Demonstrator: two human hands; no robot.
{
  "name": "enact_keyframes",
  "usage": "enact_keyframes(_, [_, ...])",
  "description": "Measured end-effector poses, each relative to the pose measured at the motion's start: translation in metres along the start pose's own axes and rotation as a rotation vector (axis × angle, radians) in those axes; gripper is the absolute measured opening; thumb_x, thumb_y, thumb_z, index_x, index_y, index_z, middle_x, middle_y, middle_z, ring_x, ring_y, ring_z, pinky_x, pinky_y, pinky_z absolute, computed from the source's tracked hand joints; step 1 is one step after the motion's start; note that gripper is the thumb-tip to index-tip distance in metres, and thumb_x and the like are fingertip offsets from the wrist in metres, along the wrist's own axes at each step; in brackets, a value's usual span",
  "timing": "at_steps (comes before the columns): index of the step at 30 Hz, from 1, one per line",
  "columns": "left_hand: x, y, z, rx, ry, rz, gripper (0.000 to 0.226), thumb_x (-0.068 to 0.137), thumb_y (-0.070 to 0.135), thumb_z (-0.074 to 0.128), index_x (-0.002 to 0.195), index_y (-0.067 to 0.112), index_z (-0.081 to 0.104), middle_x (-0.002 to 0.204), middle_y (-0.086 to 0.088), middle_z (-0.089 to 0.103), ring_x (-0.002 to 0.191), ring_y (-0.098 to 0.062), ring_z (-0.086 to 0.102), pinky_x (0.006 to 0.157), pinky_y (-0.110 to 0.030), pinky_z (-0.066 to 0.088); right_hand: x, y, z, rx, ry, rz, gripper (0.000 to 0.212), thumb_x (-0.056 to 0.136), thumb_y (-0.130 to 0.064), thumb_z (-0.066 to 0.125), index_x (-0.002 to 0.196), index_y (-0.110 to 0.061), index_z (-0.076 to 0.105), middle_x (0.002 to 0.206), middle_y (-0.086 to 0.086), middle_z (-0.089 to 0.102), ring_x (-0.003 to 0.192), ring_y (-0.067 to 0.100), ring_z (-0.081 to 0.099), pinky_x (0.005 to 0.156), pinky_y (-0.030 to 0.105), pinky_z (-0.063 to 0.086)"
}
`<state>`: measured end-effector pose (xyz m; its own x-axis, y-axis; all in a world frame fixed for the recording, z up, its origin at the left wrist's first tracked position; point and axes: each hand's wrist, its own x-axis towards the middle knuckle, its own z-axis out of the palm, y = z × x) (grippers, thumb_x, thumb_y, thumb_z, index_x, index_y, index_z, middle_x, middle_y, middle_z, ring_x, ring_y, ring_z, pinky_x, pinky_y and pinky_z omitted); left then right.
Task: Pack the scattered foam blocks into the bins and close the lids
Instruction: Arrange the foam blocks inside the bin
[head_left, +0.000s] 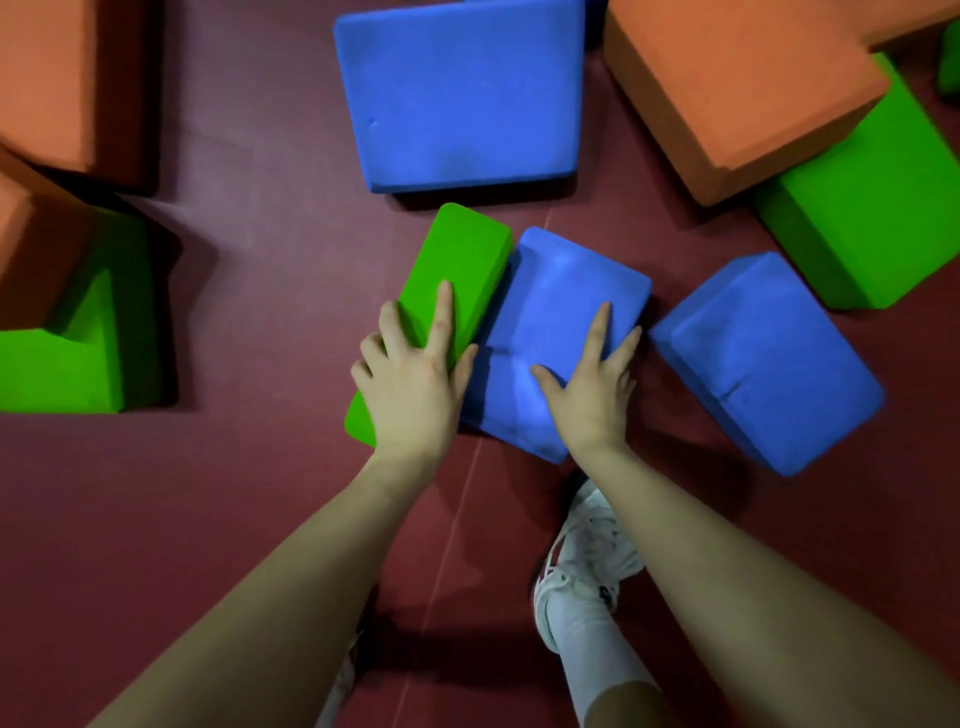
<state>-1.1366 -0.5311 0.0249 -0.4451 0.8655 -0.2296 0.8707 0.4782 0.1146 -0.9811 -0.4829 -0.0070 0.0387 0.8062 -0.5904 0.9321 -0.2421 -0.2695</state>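
Foam gathering step: my left hand (410, 384) lies flat on green block (447, 296), right hand (592, 389) flat on blue block (550, 312); next, grip both.

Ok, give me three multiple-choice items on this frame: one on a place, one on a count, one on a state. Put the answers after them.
1. Where does the left hand rest?
A. on the green block
B. on the large flat blue block
C. on the floor

2. How many blue blocks are in view?
A. one
B. three
C. five

3. How do the right hand's fingers lie on the middle blue block?
A. curled in a fist
B. pinching a corner
C. spread flat on top

Answers: 1 A, the palm and fingers lie on the green block's near end. 2 B, the flat one at the top, the middle one and the blue block at the right. 3 C, the fingers are straight and splayed over the top face.
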Motion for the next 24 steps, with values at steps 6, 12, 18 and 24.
enact_keyframes(6, [0.015, -0.017, -0.023, -0.065, -0.102, -0.166, 0.062, 0.092, 0.05, 0.05, 0.149, 0.032, 0.029, 0.152, -0.017, 0.029, 0.103, -0.044, 0.046, 0.082, -0.051, 0.04, -0.021, -0.03, -0.011, 0.03, 0.169, -0.259, 0.093, 0.08, -0.023, 0.073, 0.153, -0.011, 0.017, 0.158, 0.017, 0.017, 0.136, 0.037, 0.036, 0.111, 0.063, 0.02])
enact_keyframes(12, [0.023, -0.045, -0.035, -0.049, -0.143, -0.206, 0.065, 0.094, 0.054, 0.043, 0.151, 0.035, 0.018, 0.156, -0.012, 0.02, 0.111, -0.041, 0.042, 0.087, -0.05, 0.038, -0.034, -0.05, -0.001, 0.09, 0.281, -0.418, 0.086, 0.076, -0.032, 0.064, 0.15, -0.009, 0.026, 0.157, 0.007, 0.025, 0.135, 0.02, 0.028, 0.097, 0.049, 0.035])
enact_keyframes(18, [0.022, -0.067, -0.039, -0.057, -0.137, -0.209, 0.063, 0.095, 0.054, 0.043, 0.15, 0.037, 0.02, 0.156, -0.01, 0.02, 0.112, -0.04, 0.042, 0.089, -0.049, 0.038, -0.03, -0.08, 0.006, -0.059, 0.013, -0.442, 0.085, 0.089, -0.036, 0.061, 0.152, -0.035, 0.004, 0.158, -0.003, -0.019, 0.146, 0.036, -0.011, 0.113, 0.06, 0.013])
enact_keyframes(24, [0.019, -0.086, -0.046, -0.045, -0.138, -0.179, 0.062, 0.094, 0.054, 0.044, 0.15, 0.036, 0.023, 0.156, -0.009, 0.022, 0.111, -0.04, 0.044, 0.088, -0.048, 0.039, -0.026, -0.085, 0.013, 0.028, 0.077, -0.402, 0.101, 0.083, -0.033, 0.072, 0.153, -0.013, 0.001, 0.16, 0.014, -0.009, 0.147, 0.039, 0.001, 0.118, 0.05, 0.015])
